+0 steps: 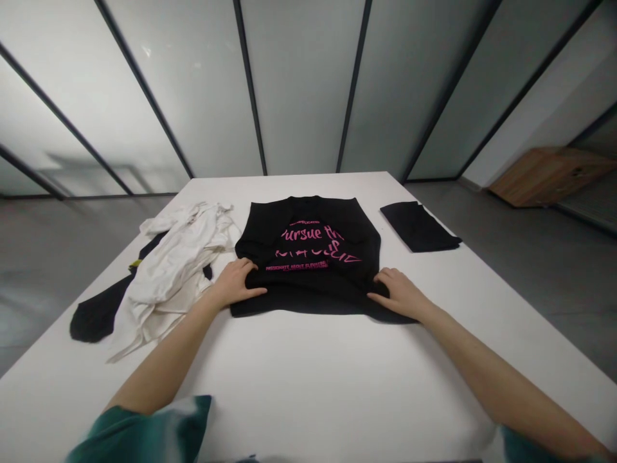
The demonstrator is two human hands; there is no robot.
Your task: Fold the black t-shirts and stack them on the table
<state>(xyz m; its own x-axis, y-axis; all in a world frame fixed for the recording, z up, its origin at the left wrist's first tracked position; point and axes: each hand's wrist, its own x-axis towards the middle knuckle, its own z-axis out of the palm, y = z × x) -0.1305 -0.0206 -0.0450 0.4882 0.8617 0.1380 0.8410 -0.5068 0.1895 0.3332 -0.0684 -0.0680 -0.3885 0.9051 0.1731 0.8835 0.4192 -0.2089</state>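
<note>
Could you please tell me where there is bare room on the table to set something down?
The table is bare in front of the black shirt, between left forearm and right forearm, and between right forearm and folded black cloth. The left side is crowded: white cloth lies over dark cloth there.

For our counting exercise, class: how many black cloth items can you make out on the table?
3 visible: the printed garment in the middle, the folded cloth at the right, and the dark cloth partly under the white cloth at the left, where more may be hidden.
</note>
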